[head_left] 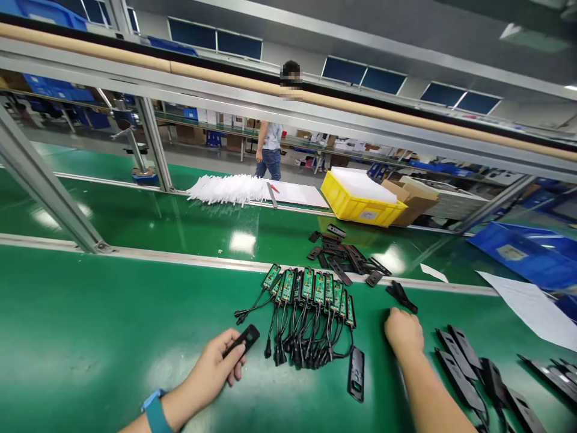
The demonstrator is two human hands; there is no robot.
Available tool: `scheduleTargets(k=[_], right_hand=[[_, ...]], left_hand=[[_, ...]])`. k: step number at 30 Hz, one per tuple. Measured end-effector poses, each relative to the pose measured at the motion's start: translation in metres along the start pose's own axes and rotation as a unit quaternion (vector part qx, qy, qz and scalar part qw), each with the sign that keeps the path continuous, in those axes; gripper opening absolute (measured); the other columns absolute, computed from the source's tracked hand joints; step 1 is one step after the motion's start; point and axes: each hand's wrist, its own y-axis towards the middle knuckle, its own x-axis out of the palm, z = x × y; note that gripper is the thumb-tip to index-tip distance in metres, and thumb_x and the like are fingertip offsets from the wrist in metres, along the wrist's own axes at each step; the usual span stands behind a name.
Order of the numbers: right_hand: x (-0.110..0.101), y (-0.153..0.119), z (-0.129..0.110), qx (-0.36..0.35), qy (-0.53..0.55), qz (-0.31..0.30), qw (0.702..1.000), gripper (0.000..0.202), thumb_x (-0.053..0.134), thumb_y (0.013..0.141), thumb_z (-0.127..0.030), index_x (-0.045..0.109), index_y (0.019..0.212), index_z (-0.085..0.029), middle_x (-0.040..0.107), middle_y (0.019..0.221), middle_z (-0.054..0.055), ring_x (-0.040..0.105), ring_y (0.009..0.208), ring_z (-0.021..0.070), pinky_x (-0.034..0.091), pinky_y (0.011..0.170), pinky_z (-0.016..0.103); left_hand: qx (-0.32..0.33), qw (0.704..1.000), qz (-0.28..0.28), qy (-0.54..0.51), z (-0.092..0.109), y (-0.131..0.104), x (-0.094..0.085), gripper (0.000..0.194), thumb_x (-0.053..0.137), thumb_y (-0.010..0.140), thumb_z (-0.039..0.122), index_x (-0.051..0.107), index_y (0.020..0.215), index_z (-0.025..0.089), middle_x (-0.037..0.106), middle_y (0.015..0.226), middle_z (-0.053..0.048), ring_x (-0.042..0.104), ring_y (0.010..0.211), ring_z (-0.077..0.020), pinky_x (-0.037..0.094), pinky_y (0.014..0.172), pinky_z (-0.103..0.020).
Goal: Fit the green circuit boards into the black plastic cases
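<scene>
My left hand [220, 361] grips a small black plastic cover [243, 340] with a rectangular opening, thumb on top and fingers curled beneath. To its right lies a row of green circuit boards [308, 286] in black housings, their black cables [300, 337] and connectors pointing toward me. My right hand [404, 331] is closed, knuckles up, right of the row and just short of some black plastic parts [401, 296]; its fingertips and anything in them are hidden. Between my hands, near the cable ends, rests another black cover [356, 374].
A pile of black covers [340, 252] lies across the metal strip. Long black units [460, 376] lie at the right. Farther back are a white bundle [229, 189], a yellow bin [360, 201] and a blue bin [527, 252]. A person [271, 147] stands beyond the metal frame.
</scene>
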Motion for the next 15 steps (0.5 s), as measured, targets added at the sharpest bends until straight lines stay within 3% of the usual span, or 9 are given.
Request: scheduleTargets(k=[3,7,15], right_hand=[[0.000,-0.016,-0.010,-0.051,-0.028,0.016,0.998,0.028,0.041,0.083,-0.005,0.067,0.092,-0.007,0.065,0.088,0.021,0.060,0.088,0.0294,0.040,0.074,0.037],[-0.003,-0.032,-0.021,-0.092,-0.050,0.024,0.994,0.025,0.042,0.083,-0.004,0.065,0.089,-0.009,0.065,0.086,0.018,0.061,0.085,0.0270,0.040,0.073,0.034],[-0.012,-0.039,-0.030,-0.101,-0.060,0.016,0.993,0.024,0.041,0.086,-0.014,0.064,0.093,-0.012,0.066,0.084,0.017,0.065,0.079,0.0309,0.041,0.061,0.035]], left_hand=[[-0.019,0.994,-0.006,-0.105,0.004,0.005,-0.003,0.036,0.060,0.083,0.050,0.051,0.095,0.017,0.064,0.077,-0.004,0.061,0.056,-0.0129,0.046,0.049,-0.023],[-0.018,0.987,-0.010,-0.162,0.010,0.004,-0.009,0.034,0.063,0.083,0.042,0.052,0.100,0.015,0.069,0.083,-0.008,0.066,0.063,-0.0149,0.052,0.060,-0.028],[-0.016,0.969,-0.003,-0.245,0.012,0.008,-0.016,0.037,0.071,0.076,0.035,0.052,0.100,0.014,0.070,0.092,-0.012,0.070,0.076,-0.0207,0.055,0.071,-0.036]])
